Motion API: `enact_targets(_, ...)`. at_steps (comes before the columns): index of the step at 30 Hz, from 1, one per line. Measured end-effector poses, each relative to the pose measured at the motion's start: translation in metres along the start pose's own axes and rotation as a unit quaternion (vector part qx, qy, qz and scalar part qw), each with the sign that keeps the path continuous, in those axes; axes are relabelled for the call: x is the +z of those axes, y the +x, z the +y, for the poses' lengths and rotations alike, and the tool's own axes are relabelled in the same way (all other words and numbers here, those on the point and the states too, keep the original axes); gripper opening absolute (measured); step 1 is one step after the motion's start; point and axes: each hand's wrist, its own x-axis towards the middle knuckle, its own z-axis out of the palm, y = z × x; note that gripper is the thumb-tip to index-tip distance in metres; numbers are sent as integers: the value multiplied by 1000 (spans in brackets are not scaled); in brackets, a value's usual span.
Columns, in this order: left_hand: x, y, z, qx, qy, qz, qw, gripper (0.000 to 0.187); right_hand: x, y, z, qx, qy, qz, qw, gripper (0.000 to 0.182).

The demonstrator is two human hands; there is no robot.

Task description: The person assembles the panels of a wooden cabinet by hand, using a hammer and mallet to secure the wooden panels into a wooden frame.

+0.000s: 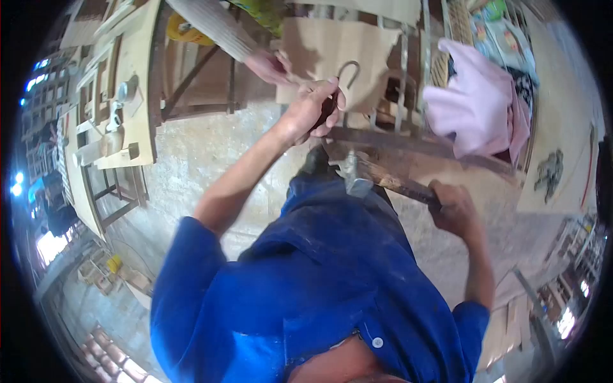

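In the head view my left hand (317,110) is closed around a dark metal hook (353,64), whose curved end sticks out above my fingers. The rest of the hook is hidden in the palm. My right hand (456,209) grips the end of a hammer's wooden handle (405,184). Its metal hammer head (359,179) points left, in front of my blue clothing and below my left hand. Another person's hand (271,67), in a light knitted sleeve, reaches in from the top, right beside my left hand.
A brown board (338,48) lies on a metal frame ahead. A pink cloth (476,102) drapes over the frame at right. At left stands a wooden table (142,83) with a spray bottle (115,121). A dark metal piece (549,173) rests on the right-hand board.
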Motion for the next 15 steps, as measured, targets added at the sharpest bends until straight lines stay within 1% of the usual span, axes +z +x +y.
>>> enact_targets(1,-11,7,-5,23,-101,46,994,50,17,-2,7,26,14,-3,1000,20)
enact_targets(2,-14,10,-3,33,-115,74,990,46,36,-5,12,58,47,20,997,19)
enact_targets(3,-23,12,-4,25,-136,67,988,51,53,-9,16,89,77,42,992,18)
enact_targets(5,-35,16,0,6,-190,42,981,58,84,-16,26,166,122,41,978,20)
enact_targets(6,-42,20,-1,18,-191,42,981,58,88,-14,23,205,149,24,967,20)
enact_targets(7,-48,22,-4,49,-186,46,980,62,93,-14,19,249,177,6,952,21)
enact_targets(8,-51,25,-10,75,-183,49,979,67,106,-15,22,268,182,16,946,23)
enact_targets(9,-51,27,-10,77,-185,47,979,67,112,-17,21,269,179,17,946,23)
enact_targets(11,-57,31,-5,101,-220,43,969,72,124,-12,16,286,227,54,929,29)
enact_targets(12,-60,34,-2,106,-232,47,966,80,136,-13,25,292,244,49,923,33)
enact_targets(13,-62,36,5,114,-228,50,966,80,148,-13,31,284,244,53,926,33)
enact_targets(15,-69,38,21,120,-212,106,964,82,180,-13,49,271,212,78,936,34)
